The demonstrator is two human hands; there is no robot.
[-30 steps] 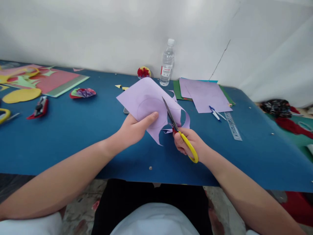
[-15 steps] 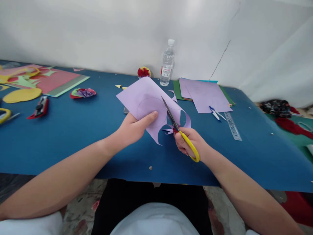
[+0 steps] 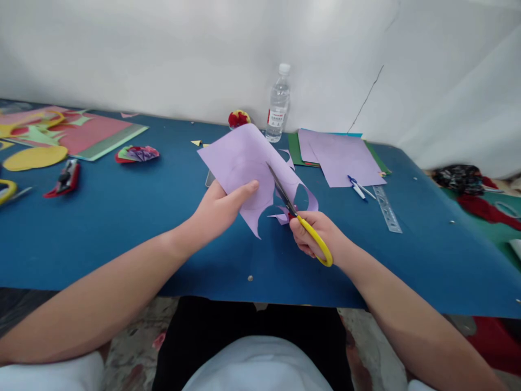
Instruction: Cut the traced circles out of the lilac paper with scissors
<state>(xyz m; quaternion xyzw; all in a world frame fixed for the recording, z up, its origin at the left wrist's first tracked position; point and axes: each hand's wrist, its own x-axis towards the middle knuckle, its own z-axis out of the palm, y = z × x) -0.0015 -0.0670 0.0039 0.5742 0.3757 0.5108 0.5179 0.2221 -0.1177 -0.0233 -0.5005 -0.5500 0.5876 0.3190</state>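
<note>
My left hand point(image 3: 217, 209) pinches a lilac paper sheet point(image 3: 240, 157) above the blue table point(image 3: 134, 217), thumb on top near a faint drawn circle. My right hand point(image 3: 315, 236) grips yellow-handled scissors point(image 3: 299, 220); their blades lie across the sheet's right side. A curled lilac strip point(image 3: 303, 195) hangs off the cut edge by the blades.
At the back stand a water bottle point(image 3: 278, 104) and a red and yellow paper flower point(image 3: 239, 118). More lilac and green sheets point(image 3: 340, 157), pens point(image 3: 358, 188) and a clear ruler point(image 3: 387, 209) lie right. A red cutter point(image 3: 65, 178), folded paper flower point(image 3: 137, 154) and coloured scraps point(image 3: 49, 138) lie left.
My left hand has turned the sheet, tilting its top corner up and slightly right. The scissors have shifted a little along the cut line.
</note>
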